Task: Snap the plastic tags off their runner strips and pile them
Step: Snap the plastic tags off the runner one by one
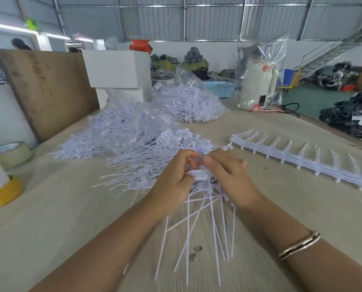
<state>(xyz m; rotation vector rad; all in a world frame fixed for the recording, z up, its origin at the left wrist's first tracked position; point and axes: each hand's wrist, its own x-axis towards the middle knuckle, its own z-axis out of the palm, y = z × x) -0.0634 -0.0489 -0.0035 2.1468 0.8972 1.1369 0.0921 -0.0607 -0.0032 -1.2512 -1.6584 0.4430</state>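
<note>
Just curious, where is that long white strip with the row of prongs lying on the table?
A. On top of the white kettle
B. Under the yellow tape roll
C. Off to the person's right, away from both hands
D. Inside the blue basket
C: the runner strip lies flat on the table to the right of the right hand, touched by neither hand.

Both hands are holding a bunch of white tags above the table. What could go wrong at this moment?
1. The left hand and right hand grip only the heads of the bunch of tags; the long tails fan out loosely and cross, so they may tangle or slip out.
2. The bunch hangs just in front of the loose pile, so tails could snag it and scatter tags.
</note>
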